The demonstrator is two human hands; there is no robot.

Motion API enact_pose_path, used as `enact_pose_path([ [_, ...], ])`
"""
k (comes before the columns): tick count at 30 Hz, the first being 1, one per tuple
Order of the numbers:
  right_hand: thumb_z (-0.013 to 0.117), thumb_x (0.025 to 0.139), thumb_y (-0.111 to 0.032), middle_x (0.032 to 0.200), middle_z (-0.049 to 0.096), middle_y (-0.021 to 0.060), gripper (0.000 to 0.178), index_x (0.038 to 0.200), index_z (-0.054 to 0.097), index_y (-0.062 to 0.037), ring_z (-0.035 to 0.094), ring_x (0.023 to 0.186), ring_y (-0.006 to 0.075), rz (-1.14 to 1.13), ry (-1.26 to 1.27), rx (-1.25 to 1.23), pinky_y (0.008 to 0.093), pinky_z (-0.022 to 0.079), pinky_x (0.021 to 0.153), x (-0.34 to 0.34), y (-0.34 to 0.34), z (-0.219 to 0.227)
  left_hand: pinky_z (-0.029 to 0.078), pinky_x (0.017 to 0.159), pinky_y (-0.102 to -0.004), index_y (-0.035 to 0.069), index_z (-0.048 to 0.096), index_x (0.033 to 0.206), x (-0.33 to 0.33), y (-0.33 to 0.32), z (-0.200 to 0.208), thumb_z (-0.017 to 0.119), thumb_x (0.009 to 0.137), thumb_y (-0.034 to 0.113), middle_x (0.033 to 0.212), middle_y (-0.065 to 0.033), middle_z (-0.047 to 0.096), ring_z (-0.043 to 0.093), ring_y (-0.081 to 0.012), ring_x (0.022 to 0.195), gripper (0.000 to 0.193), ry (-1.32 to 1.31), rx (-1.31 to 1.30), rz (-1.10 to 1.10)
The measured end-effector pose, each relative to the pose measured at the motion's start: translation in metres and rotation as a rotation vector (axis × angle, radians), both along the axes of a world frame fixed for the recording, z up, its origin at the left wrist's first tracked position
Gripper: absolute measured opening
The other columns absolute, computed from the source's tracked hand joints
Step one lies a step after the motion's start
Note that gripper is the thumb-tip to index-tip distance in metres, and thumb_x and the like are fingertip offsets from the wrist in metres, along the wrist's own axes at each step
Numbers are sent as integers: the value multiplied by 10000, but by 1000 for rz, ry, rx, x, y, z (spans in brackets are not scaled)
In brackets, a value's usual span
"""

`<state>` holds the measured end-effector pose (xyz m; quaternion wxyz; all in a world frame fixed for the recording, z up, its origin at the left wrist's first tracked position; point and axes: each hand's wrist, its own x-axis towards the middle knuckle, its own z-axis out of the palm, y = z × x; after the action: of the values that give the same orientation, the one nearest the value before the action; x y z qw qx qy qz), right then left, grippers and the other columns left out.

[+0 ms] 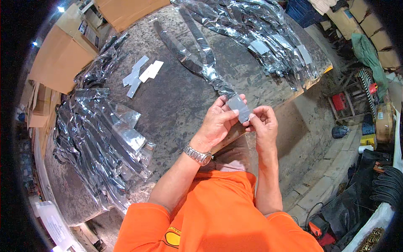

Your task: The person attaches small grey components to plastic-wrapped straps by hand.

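A long dark strap [182, 52] in a clear plastic sleeve lies folded on the table, its two lengths meeting in a bunched, twisted end near me. At that end a grey card [238, 106] shows, apparently under the clear film. My left hand [216, 126] is closed on the card and the sleeve end, thumb on top and fingers beneath. With thumb and fingertips, my right hand [263, 126] pinches the card's near right corner or the film there; which of the two I cannot tell. A metal watch circles my left wrist.
Many sleeved straps [98, 143] are heaped on the dark table [168, 105] at left, with another pile [252, 31] at the far right. Loose grey and white cards [140, 73] lie between. Cardboard boxes [63, 54] stand far left; a stool-like frame [346, 101] is at right.
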<state>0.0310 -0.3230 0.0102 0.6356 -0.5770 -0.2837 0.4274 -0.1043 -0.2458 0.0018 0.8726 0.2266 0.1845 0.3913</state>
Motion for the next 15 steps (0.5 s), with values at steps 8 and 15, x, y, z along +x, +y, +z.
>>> enact_pose_path([
  [8,595,909,8,871,617,42,123,1005,537,-43,655,679,115,-28,65,9,212,525,561,-4,3,0,528,964,-367,60,502,1198,2,6,1,623,914,-13,1263,-100,606,615,-192,1128,317,114,6,61],
  [15,603,917,-1,871,633,49,86,989,568,-32,651,665,105,-26,68,-4,202,526,566,-3,2,3,549,932,-338,42,490,1223,6,-6,0,614,917,-15,1253,-108,614,629,-183,1096,335,245,123,68],
])
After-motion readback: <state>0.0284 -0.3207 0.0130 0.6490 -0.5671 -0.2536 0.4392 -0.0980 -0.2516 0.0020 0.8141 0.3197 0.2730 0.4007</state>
